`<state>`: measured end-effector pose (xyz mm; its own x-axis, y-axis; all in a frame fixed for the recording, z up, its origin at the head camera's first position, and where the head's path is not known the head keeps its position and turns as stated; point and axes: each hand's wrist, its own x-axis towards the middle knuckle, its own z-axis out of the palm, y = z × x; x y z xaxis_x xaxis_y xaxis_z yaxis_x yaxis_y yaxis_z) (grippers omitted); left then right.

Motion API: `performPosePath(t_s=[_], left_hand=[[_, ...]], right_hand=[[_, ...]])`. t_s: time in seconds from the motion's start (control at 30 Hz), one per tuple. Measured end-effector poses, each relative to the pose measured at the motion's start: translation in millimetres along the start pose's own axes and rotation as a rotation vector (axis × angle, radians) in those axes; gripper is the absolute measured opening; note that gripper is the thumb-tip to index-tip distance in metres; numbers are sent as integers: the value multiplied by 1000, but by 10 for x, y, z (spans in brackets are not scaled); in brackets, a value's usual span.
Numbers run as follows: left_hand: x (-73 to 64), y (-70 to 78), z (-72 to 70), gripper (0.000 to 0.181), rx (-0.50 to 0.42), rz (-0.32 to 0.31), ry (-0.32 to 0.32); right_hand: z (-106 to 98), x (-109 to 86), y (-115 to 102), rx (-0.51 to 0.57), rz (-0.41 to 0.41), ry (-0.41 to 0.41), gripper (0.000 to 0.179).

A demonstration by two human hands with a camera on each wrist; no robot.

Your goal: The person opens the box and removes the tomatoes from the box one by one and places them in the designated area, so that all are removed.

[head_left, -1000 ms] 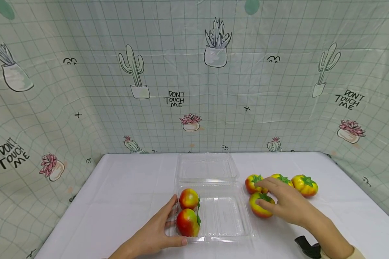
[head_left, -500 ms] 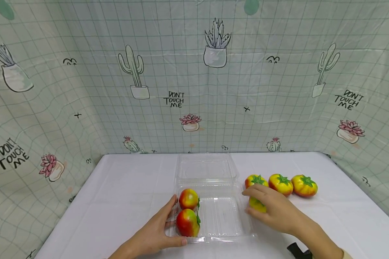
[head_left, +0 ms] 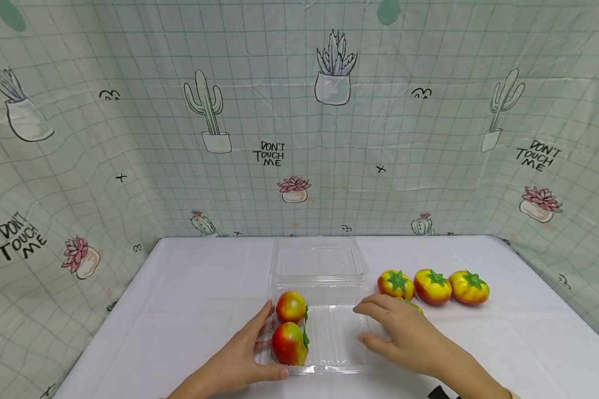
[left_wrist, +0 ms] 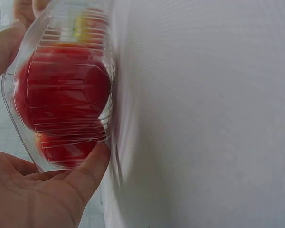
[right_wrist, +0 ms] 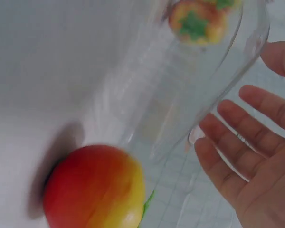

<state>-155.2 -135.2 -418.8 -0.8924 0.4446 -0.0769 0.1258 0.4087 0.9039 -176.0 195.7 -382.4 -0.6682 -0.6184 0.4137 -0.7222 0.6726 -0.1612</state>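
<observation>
My left hand [head_left: 234, 354] holds the near left corner of a clear plastic clamshell box [head_left: 329, 369], thumb at the front and fingers along the side. Along its left side lie two red-yellow fruits with green leafy tops, a nearer one [head_left: 287, 344] and a farther one [head_left: 290, 307]; they look like persimmons or tomatoes. Over the box's right edge my right hand [head_left: 404, 335] spreads its fingers, nothing between them. Just beyond that hand, a similar fruit [right_wrist: 95, 187] rests on the table, mostly hidden in the head view.
The box's lid [head_left: 319, 260] lies folded back behind it. Three more fruits stand in a row at the right: a left one [head_left: 395, 284], a middle one [head_left: 432, 287] and a right one [head_left: 469, 287]. Patterned cloth walls surround the white table [head_left: 204, 288].
My right hand has moved left and slightly nearer, from above the closest loose fruit to the box's right edge. That fruit stays on the table. My left hand has not moved.
</observation>
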Motion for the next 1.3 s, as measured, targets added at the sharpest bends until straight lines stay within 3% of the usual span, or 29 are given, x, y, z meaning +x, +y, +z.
performPosePath(t_s=[0.2, 0.43, 0.57, 0.83, 1.3], left_hand=[[-5, -7, -4, 112, -5, 10, -2], [-1, -2, -7, 112, -1, 6, 1], [-11, -16, -13, 111, 1, 27, -4], [-13, -26, -14, 111, -19, 45, -13], [-18, -45, -22, 110, -23, 64, -23]], right_hand=[[73, 146, -193, 29, -66, -20, 36], [162, 282, -362, 111, -27, -163, 42], [228, 350, -426, 161, -32, -193, 45], [367, 436, -528, 279, -35, -204, 43], [496, 563, -633, 347, -28, -198, 43]])
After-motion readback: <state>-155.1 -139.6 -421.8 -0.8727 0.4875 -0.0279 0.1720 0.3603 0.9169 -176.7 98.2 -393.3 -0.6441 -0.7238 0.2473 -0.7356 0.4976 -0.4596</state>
